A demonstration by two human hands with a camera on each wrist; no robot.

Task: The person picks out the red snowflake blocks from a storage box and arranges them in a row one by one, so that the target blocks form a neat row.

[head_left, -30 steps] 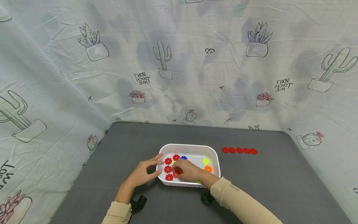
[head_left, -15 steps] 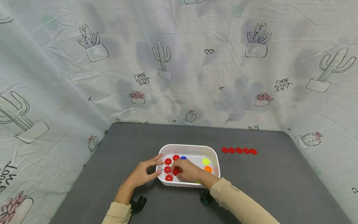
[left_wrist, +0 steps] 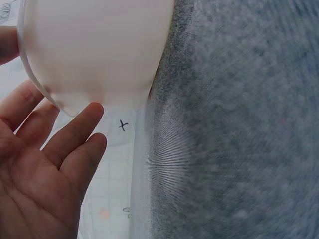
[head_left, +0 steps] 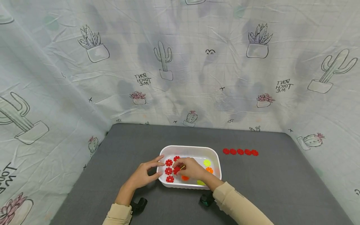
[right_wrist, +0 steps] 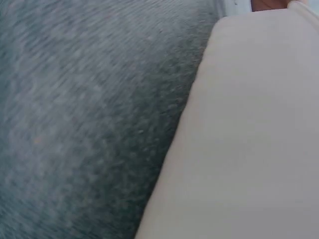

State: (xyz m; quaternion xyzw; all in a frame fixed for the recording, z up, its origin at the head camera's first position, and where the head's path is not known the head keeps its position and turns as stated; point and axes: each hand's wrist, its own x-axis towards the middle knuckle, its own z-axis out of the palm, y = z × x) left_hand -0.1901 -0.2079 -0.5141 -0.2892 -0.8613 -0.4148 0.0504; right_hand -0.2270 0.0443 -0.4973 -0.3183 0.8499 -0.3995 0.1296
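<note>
A white plastic tray stands on the table, holding notched snowflake discs. My left hand spans its left end, fairly straight fingers on the rim; in the left wrist view, two fingers lie against the outer wall. Over the tray, my right hand pinches a red snowflake disc; a thin yellowish edge shows beside it, too small to identify. Several red discs lie at the left inside. An orange disc lies under the right hand, with a yellow disc to the right. The right hand hides part of the tray.
Right of the tray, a row of several red discs lies on the grey tabletop. Black devices, one at the left wrist and one at the right, sit near the sleeves. A cactus-print curtain hangs behind.
My right hand has lifted slightly and shifted with the red disc at its fingertips, uncovering an orange disc and more of a yellow-green one while covering the blue. The left hand stays put.
</note>
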